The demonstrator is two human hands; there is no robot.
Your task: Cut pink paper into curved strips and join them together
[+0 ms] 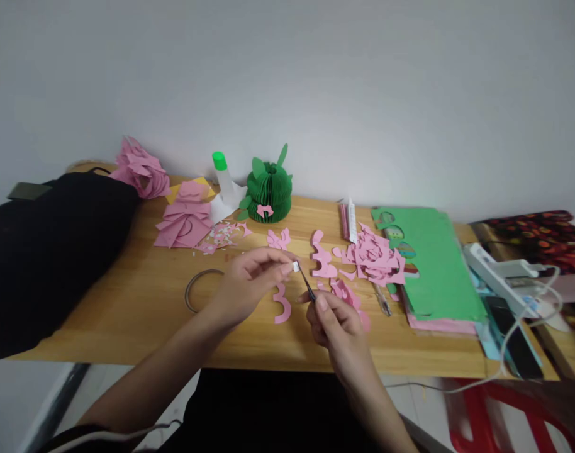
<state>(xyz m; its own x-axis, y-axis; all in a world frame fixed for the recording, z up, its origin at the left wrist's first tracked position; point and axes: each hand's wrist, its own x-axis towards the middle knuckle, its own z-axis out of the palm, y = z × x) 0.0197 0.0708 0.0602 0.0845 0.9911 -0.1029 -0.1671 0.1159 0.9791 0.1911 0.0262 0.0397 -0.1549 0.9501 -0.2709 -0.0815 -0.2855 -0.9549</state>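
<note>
My left hand [245,283] pinches a small white piece [295,267] between thumb and fingertips, above the middle of the table [160,308]. Dark, thin tweezers [307,282] are gripped in my right hand [337,327]. Their tip meets the white piece; whether it clamps it I cannot tell. Curvy pink paper cutouts [322,255] lie flat just beyond and between the hands, and one wavy pink strip [284,307] is partly covered by my left hand. Farther back stands a green pleated paper figure [271,189] with leaf-shaped pieces and a small pink cutout on its front.
Behind stand a glue bottle [225,179] with a green cap and pink paper stacks [186,223]. White and pink scraps [221,236] lie near a metal ring [188,292]. A black bag [56,251] fills the left; green sheets [438,270], a power strip [499,277] and phone [514,333] lie right.
</note>
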